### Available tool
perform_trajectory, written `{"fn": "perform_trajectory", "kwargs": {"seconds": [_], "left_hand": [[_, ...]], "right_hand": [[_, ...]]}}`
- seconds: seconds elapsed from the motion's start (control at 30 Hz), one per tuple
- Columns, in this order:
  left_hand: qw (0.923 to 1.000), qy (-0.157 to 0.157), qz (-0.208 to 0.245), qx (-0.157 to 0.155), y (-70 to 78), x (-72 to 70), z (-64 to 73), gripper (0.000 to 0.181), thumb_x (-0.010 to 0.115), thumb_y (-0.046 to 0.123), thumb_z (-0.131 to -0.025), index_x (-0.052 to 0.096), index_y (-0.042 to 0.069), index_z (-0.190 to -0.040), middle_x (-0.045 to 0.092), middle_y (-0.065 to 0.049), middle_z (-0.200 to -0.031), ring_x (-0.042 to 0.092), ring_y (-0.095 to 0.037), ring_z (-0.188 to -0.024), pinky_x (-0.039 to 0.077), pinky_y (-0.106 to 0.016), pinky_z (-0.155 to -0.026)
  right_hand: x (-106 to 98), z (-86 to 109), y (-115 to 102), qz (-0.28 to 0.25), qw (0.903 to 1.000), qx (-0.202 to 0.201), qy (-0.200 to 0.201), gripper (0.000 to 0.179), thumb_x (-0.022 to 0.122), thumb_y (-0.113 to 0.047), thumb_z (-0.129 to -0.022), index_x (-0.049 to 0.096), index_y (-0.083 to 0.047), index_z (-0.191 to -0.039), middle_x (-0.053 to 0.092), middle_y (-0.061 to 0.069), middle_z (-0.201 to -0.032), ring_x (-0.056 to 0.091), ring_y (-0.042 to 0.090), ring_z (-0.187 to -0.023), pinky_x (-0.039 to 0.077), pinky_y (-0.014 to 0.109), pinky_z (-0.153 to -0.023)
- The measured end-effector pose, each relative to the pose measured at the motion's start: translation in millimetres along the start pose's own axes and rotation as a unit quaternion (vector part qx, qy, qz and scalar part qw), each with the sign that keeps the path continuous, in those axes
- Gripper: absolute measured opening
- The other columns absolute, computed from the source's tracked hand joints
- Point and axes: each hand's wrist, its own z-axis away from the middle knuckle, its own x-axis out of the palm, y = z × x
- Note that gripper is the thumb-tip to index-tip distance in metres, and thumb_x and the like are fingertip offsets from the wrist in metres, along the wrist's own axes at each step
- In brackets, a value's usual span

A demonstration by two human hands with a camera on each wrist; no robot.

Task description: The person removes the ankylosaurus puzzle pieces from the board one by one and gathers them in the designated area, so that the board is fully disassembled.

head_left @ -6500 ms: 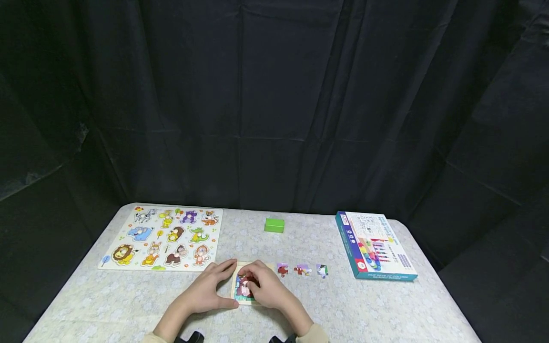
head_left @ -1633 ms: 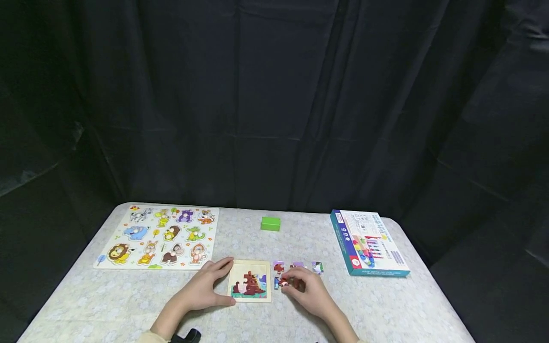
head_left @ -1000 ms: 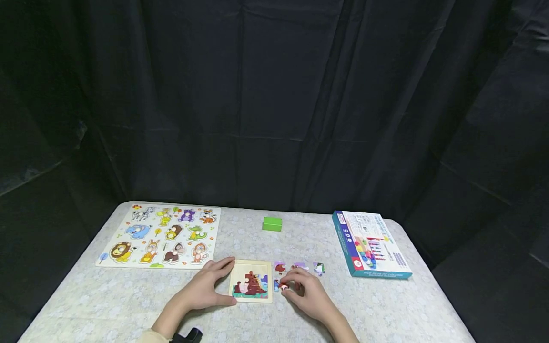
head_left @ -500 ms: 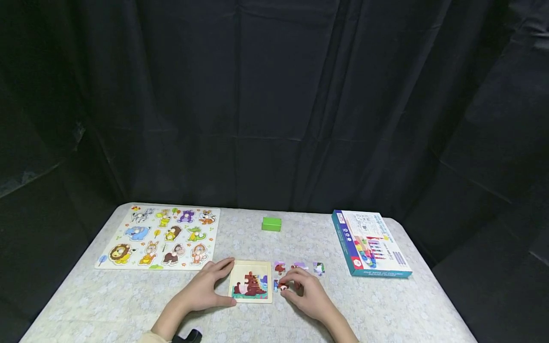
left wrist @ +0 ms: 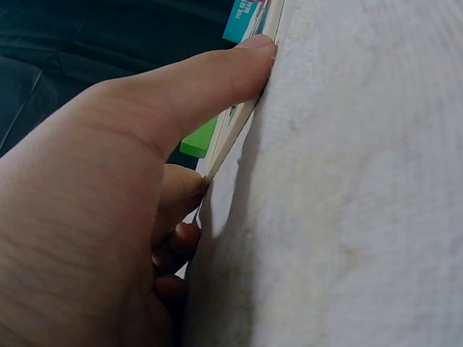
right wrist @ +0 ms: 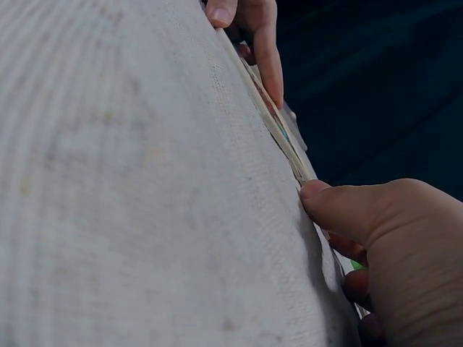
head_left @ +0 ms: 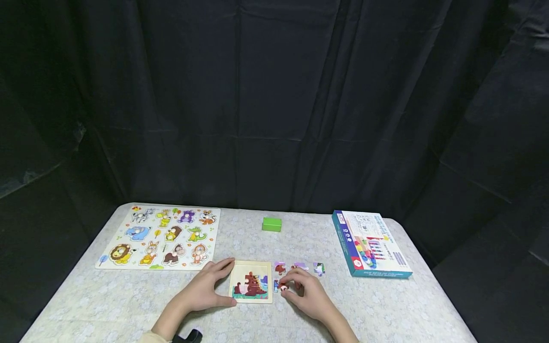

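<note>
In the head view my left hand (head_left: 205,287) grips the left side of a small wooden puzzle board (head_left: 241,267), index finger at its far corner and thumb at its near corner. Jigsaw pieces (head_left: 253,285) forming a brown animal fill the board's lower part; bare wood shows above. Right of the board, my right hand (head_left: 306,291) pinches a small red-and-white puzzle piece (head_left: 283,287) between thumb and index finger, close over the table. A blue-edged piece (head_left: 276,285) lies beside it. In the left wrist view the thumb (left wrist: 249,61) presses the board's edge.
Behind the right hand lie a red piece (head_left: 280,268), a purple piece (head_left: 299,265) and a white-green piece (head_left: 319,268). A large animal puzzle (head_left: 160,240) is at left, a green block (head_left: 271,224) at back and a teal-edged box (head_left: 372,244) at right.
Several seconds ago my right hand worked over the board; it has since moved right to the loose pieces. During the last second both hands stay nearly still.
</note>
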Motion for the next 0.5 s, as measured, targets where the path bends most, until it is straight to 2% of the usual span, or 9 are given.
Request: {"fn": "perform_trajectory", "kwargs": {"seconds": [0.5], "left_hand": [[1.0000,0.002,-0.002,0.004,0.4,-0.5,0.7,0.105,0.092,0.052,-0.074,0.050,0.002,-0.157,0.042,-0.007,-0.168,0.047,-0.024,-0.131,0.041,-0.058,-0.115]], "right_hand": [[-1.2,0.1,0.9,-0.001,1.0000,0.008,0.004,0.022,0.087,-0.021,-0.089,0.079,-0.020,-0.110,0.072,-0.006,-0.112,0.057,0.008,-0.087,0.049,0.026,-0.076]]}}
